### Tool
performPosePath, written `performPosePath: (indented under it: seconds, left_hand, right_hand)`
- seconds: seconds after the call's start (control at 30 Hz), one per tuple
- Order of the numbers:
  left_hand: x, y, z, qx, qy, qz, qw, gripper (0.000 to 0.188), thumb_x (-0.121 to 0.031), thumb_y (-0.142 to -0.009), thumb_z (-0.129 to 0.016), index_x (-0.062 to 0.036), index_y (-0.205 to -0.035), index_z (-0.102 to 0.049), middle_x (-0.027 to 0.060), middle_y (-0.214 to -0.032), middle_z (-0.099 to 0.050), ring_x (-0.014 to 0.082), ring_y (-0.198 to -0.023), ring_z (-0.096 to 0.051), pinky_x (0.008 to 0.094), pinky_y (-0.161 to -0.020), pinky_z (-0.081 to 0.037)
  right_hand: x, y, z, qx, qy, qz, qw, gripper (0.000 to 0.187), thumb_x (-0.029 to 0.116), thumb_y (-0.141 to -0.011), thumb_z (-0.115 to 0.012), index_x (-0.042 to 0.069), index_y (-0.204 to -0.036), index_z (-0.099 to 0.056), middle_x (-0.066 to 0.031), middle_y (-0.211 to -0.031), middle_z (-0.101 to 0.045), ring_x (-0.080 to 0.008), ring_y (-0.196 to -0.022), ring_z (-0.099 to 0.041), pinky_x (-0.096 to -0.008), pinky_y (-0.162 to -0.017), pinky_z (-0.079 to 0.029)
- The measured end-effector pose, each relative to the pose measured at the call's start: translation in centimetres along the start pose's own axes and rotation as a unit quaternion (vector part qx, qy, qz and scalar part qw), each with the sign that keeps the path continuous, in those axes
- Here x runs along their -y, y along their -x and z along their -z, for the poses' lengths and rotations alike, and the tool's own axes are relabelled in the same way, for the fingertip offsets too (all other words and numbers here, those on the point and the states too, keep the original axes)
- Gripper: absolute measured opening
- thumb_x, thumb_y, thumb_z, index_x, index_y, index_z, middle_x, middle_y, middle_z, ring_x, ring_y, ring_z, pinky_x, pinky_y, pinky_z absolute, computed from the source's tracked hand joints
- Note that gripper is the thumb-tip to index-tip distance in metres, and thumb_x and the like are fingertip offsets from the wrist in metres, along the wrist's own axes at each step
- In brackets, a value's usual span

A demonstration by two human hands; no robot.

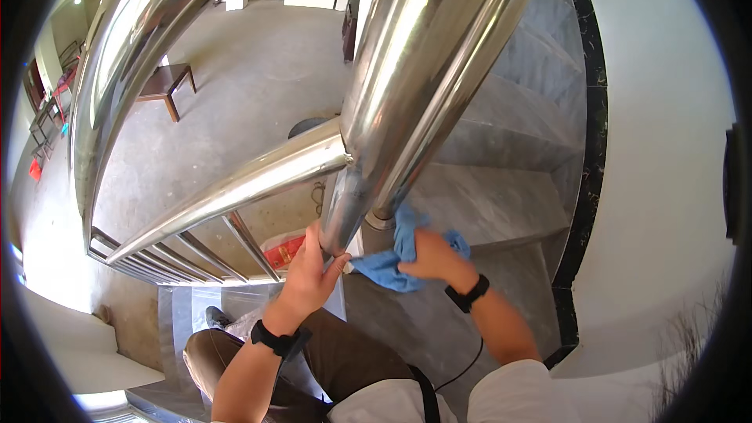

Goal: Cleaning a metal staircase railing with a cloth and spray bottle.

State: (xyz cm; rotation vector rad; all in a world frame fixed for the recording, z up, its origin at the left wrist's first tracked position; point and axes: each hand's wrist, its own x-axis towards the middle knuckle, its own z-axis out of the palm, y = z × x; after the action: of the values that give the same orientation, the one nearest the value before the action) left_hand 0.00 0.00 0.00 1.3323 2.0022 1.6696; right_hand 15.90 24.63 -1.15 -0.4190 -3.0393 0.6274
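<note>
In the head view, the work in hand looks like wiping down the polished stainless-steel stair railing (407, 86). The left hand (309, 270) is wrapped around the lower end of the thick shiny post, fingers closed on the metal as if to steady it. The right hand (431, 257) is bunched around a crumpled blue cleaning cloth (395, 254), pressing it against the base of the post, just beside the left hand. Each wrist carries a black band.

Judging from this, the step is the rubbing of the post's foot; the next move likely calls for sliding the cloth along the tube while the left hand keeps its hold clear of it.

Beyond and below the hands, grey marble stair treads (501, 204) curve away along a white wall with black trim. To the left of the hands thin steel balusters (196, 254) run down, and far beyond them lies a bare concrete floor (258, 70) with a dark wooden bench (166, 82).
</note>
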Motion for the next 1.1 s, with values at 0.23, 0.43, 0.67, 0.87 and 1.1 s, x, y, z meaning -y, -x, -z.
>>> performPosePath:
  seconds: [0.23,0.43,0.67,0.87,1.1]
  left_hand:
    - [-1.1,-0.1,-0.5,-0.021,-0.002,-0.043,0.999,0.055,-0.006,-0.092,-0.068,0.0021,-0.137,-0.037,0.0195,-0.097,-0.063,0.0384,-0.091,-0.063,0.041,-0.08,-0.049]
    - [-0.4,0.0,-0.7,-0.019,-0.01,-0.029,0.999,0.053,-0.008,-0.092,-0.068,0.0017,-0.135,-0.037,0.0202,-0.099,-0.063,0.038,-0.092,-0.064,0.0406,-0.081,-0.049]
    - [0.1,0.0,-0.4,-0.005,0.011,-0.012,1.0,0.05,-0.009,-0.093,-0.067,0.0016,-0.133,-0.037,0.0219,-0.104,-0.064,0.0391,-0.095,-0.064,0.0401,-0.082,-0.049]
    - [-0.3,0.0,-0.5,-0.001,-0.024,-0.027,0.999,0.05,-0.01,-0.094,-0.069,0.0035,-0.13,-0.037,0.02,-0.101,-0.065,0.0353,-0.094,-0.065,0.0394,-0.081,-0.049]
    - [-0.6,-0.2,-0.2,-0.008,-0.005,-0.032,0.999,0.044,-0.009,-0.094,-0.068,0.0031,-0.124,-0.039,0.0169,-0.099,-0.066,0.0341,-0.088,-0.066,0.037,-0.077,-0.05]
  right_hand:
    - [3.1,1.4,0.3,-0.012,0.14,-0.016,0.99,0.046,0.026,-0.071,-0.076,0.005,-0.108,-0.061,-0.016,-0.101,-0.065,-0.0379,-0.086,-0.067,-0.0486,-0.072,-0.054]
    - [4.2,1.3,-1.1,-0.104,0.112,0.019,0.988,0.037,0.019,-0.067,-0.076,0.005,-0.099,-0.063,-0.0176,-0.099,-0.064,-0.0366,-0.079,-0.067,-0.0477,-0.068,-0.055]
    - [8.2,-0.5,-2.8,-0.124,0.104,0.021,0.987,0.039,0.018,-0.066,-0.077,0.003,-0.099,-0.063,-0.0187,-0.102,-0.063,-0.0361,-0.079,-0.067,-0.045,-0.068,-0.056]
    - [7.1,-3.8,-2.6,-0.116,0.062,0.018,0.991,0.048,0.022,-0.065,-0.079,0.004,-0.105,-0.06,-0.0172,-0.102,-0.063,-0.0375,-0.082,-0.068,-0.0484,-0.069,-0.056]
    - [6.6,-2.2,-2.9,-0.063,0.08,0.021,0.995,0.054,0.02,-0.068,-0.078,0.004,-0.116,-0.059,-0.0179,-0.111,-0.062,-0.0377,-0.081,-0.068,-0.048,-0.071,-0.057]
